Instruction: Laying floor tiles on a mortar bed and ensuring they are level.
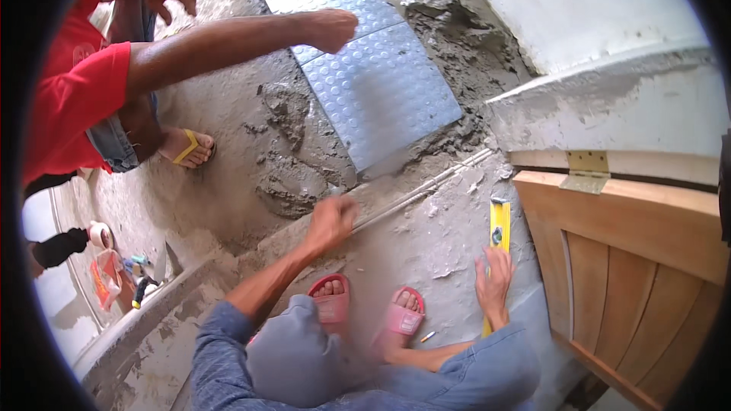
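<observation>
My left hand [333, 222] is over the cement edge of the step, just below the near end of the studded grey tiles [381, 95]. Its fingers are curled together and slightly blurred; whatever they hold, if anything, cannot be made out. By the wooden door, my right hand [495, 283] is closed over a yellow spirit level [499, 222], thumb on one side and fingers on the other. The far end of the level, with its vial, shows beyond my fingers, and my hand covers its middle. Wet mortar [293, 148] borders the tiles on both sides.
At the left, a co-worker in a red shirt [76, 106] stretches an arm [221, 46] over the tiles. The panelled wooden door [632, 259] stands at my right. A cigarette [429, 336] lies near my pink sandals [403, 320]. A trowel [172, 260] rests beside an orange-and-white bag [108, 278].
</observation>
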`<state>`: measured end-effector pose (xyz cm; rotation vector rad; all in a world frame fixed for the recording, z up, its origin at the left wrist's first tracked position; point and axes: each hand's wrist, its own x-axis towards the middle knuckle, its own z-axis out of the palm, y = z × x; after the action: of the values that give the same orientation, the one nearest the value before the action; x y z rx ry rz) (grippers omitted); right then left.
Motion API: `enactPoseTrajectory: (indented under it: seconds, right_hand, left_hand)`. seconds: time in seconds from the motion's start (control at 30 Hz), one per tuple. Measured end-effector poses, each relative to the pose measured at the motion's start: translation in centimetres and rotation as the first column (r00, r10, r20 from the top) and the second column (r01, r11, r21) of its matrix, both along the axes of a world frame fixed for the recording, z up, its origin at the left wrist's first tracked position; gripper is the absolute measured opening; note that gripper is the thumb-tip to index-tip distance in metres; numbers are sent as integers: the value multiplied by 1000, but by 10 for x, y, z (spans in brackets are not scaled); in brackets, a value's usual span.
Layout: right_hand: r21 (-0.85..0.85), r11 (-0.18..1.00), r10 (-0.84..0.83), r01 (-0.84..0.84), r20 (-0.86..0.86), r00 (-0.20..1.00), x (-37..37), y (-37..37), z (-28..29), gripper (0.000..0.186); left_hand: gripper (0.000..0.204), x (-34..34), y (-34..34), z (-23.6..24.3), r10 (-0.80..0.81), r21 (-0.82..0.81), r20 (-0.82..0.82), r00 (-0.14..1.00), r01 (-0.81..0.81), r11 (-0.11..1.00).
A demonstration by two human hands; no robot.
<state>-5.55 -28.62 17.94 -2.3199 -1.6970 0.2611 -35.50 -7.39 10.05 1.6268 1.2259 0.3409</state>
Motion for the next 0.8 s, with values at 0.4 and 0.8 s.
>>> enactPoseTrajectory:
  seconds: [0.4,0.8]
  right_hand:
    - [-420,876,177,-236,-174,969,37,311,31,26]
    - [128,986,122,-104,-145,982,79,360,-133,36]
  left_hand:
    - [38,40,118,-59,466,-185,-437,769,-584,790]
    - [30,69,141,-49,486,-182,-489,724,-630,755]
